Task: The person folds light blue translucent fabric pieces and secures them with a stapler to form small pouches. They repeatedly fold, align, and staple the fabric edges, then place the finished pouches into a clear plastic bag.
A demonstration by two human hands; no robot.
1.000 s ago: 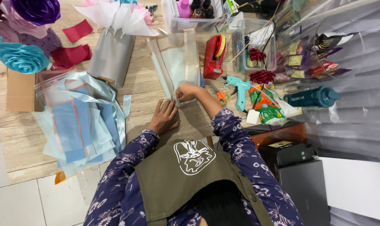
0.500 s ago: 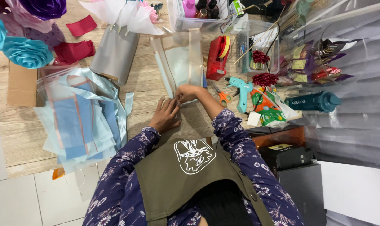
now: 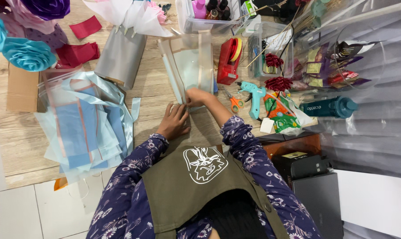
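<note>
Head view, looking straight down on a person in a floral navy top and olive apron, seated at a wooden floor surface.

Left hand lies flat, fingers spread and extended, palm pressing down on the near end of a clear plastic sheet with tan edge strips. It grips nothing, just holds the sheet down. Right hand sits just beyond the left, fingers curled and pinched on the sheet's near edge; how much of the sheet is between the fingertips cannot be told. The two hands are almost touching.

The sheet runs from the hands away toward a clear plastic bin of bottles at the top, lying flat on the wood between a grey paper roll on its left and a red tape dispenser on its right.

Right of the hands: orange-handled scissors, a teal glue gun, a dark teal bottle on its side, red ribbon bows.

Left of the hands: a loose pile of light blue and clear sheets, partly overlapping a brown cardboard piece. Top left: teal fabric roses, a purple rose, red fabric scraps. White and pink wrapping paper lies at the top centre.
</note>
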